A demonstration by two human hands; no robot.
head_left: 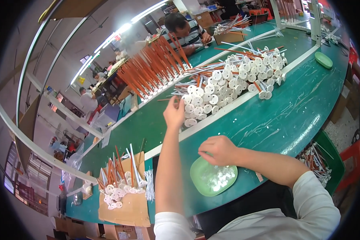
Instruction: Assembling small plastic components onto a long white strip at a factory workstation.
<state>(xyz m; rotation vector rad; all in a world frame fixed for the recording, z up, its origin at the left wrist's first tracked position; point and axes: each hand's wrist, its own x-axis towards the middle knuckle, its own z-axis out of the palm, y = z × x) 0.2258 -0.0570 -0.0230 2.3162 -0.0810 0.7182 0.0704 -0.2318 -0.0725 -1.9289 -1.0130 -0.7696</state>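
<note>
My left hand (174,115) reaches to the left end of a heap of white round discs on rods (212,96), its fingers bent inward. A thin brown rod (163,99) shows beside its fingertips; whether they grip it is hidden. Over the rim of a light green bowl (201,182) hangs my right hand (220,150), fingers curled together. Anything between those fingers is too small or covered to make out. Small white pieces (223,179) lie in the bowl, some of them piled at its right side.
Upright brown rods (152,72) stand in rows across the green table (268,116). A cardboard sheet (124,210) with more disc-ended rods lies at left. A white rail (204,120) runs along the heap. Another person (184,34) works opposite. A green dish (323,60) sits far right.
</note>
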